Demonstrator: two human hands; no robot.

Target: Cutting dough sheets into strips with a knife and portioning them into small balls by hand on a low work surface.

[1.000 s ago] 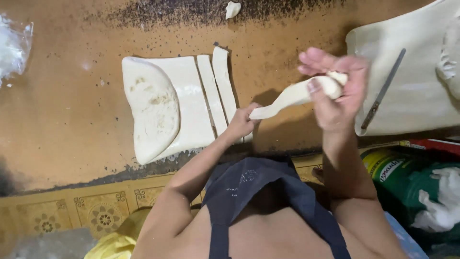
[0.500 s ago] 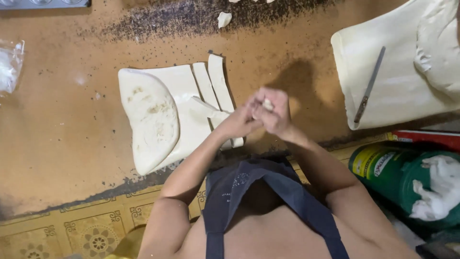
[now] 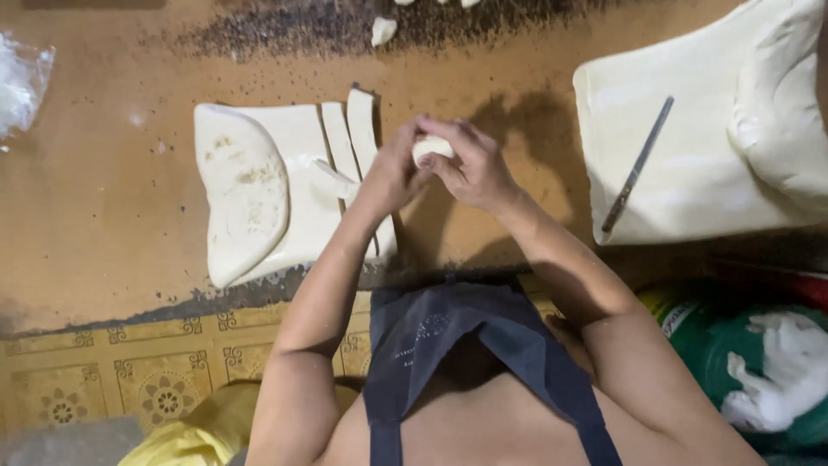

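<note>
**Both hands closed round one small lump of dough**

Standing over the brown desk (image 3: 103,216), you see the left hand (image 3: 392,168) and the right hand (image 3: 470,168) brought together above it, fingers curled and pressed in on a small dough piece (image 3: 429,148). Only a pale patch of it shows between the fingers; the rest is hidden by the hands.

Just left of the hands lies a flat dough sheet (image 3: 293,185), its left side folded over into a rounded flap. Two cut strips (image 3: 362,116) lie side by side at its right edge; the left forearm crosses their lower ends and hides them.

Well to the right sits one large dough slab (image 3: 690,164), with one thin metal knife (image 3: 636,166) lying slantwise on top and a thick fold of dough heaped at its far right.

One small dough scrap (image 3: 382,30) rests at the far edge among dark specks. A clear plastic bag (image 3: 21,82) sits at the far left. A dark apron (image 3: 466,345) hangs below the arms, and a green container (image 3: 759,371) stands low on the right.
</note>
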